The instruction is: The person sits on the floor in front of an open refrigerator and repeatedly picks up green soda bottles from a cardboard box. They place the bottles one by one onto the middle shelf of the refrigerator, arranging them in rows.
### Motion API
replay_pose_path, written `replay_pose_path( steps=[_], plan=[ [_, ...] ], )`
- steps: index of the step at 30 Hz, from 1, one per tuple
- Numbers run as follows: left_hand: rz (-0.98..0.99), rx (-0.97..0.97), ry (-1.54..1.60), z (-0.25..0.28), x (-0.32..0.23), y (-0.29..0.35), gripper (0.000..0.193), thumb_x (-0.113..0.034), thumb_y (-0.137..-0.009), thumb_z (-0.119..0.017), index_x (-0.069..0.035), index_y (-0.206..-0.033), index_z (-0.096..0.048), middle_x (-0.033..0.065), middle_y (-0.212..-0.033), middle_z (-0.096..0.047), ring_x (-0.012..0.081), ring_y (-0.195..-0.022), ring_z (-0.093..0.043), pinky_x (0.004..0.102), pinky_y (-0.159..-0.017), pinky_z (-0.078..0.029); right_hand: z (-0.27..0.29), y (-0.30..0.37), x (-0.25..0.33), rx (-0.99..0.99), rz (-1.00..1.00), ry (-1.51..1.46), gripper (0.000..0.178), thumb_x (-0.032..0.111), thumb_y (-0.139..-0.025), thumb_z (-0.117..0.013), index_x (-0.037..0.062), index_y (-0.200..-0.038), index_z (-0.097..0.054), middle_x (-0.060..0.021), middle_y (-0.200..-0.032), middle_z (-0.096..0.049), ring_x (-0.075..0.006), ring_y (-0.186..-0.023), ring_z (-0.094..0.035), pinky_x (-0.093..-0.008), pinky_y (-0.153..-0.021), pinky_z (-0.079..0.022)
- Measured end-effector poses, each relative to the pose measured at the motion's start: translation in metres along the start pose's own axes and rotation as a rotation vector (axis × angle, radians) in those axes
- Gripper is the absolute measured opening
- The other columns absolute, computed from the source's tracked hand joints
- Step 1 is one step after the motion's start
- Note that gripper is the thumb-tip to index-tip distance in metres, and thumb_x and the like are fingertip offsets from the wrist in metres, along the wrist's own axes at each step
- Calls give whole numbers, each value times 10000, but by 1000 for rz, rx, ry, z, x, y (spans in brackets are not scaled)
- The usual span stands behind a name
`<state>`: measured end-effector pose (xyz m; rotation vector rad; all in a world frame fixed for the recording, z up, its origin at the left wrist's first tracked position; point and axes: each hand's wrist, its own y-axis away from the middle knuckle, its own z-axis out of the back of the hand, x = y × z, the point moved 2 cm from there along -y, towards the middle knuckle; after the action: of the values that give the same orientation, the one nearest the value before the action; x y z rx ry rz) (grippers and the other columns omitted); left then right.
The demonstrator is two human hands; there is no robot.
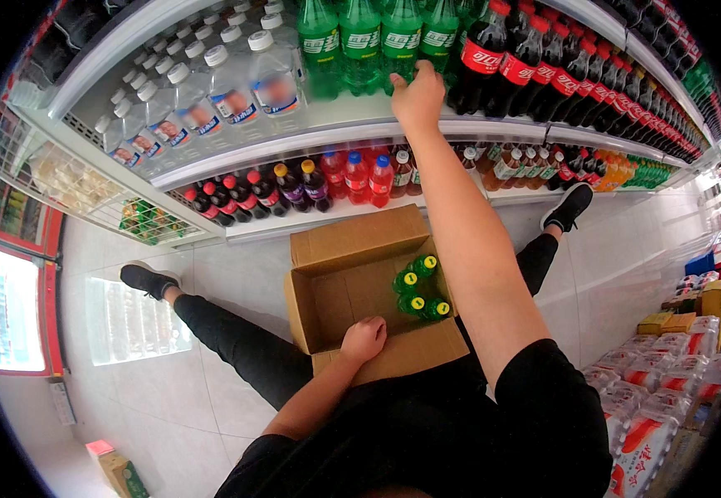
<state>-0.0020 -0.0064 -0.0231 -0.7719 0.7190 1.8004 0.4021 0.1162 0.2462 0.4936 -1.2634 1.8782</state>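
My right hand (418, 95) reaches up to the shelf, thumb and fingers closed about the lower part of a green soda bottle (400, 41) in the front row. Other green bottles with white lettering stand upright beside it. Between my legs, an open cardboard box (304, 311) sits on the floor. Several green bottles with yellow caps (418, 304) are grouped at its right end. Curled over the box's near edge, by the folded-out flap, is my left hand (365, 339); its fingertips are partly hidden.
Clear water bottles (232, 104) fill the shelf to the left, dark cola bottles (535, 62) to the right. The lower shelf (294, 222) carries assorted drinks. Shrink-wrapped packs (647, 423) are stacked at right. A lit, red-framed cooler (12, 303) stands at left.
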Motion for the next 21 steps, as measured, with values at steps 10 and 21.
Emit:
replay_pose_path(
  steps=[10,21],
  plan=[
    [-61,-97,-26,-8,8,0,79,-130,-919,-644,-53,-924,-664,193,-874,-699,430,-819,-693,536,-719,-578,2,12,2,-121,158,-92,282,6,-791,-766,-19,-1050,-659,-216,-1027,-672,-428,-1003,-637,-511,-903,-504],
    [-72,-98,-43,0,-3,1,79,-122,-908,-641,-44,-904,-658,190,-872,-702,421,-834,-695,524,-726,-578,1,12,-6,-70,253,-83,238,27,-812,-695,-17,-1046,-695,-227,-1060,-704,-423,-1067,-651,-505,-943,-509]
  ],
)
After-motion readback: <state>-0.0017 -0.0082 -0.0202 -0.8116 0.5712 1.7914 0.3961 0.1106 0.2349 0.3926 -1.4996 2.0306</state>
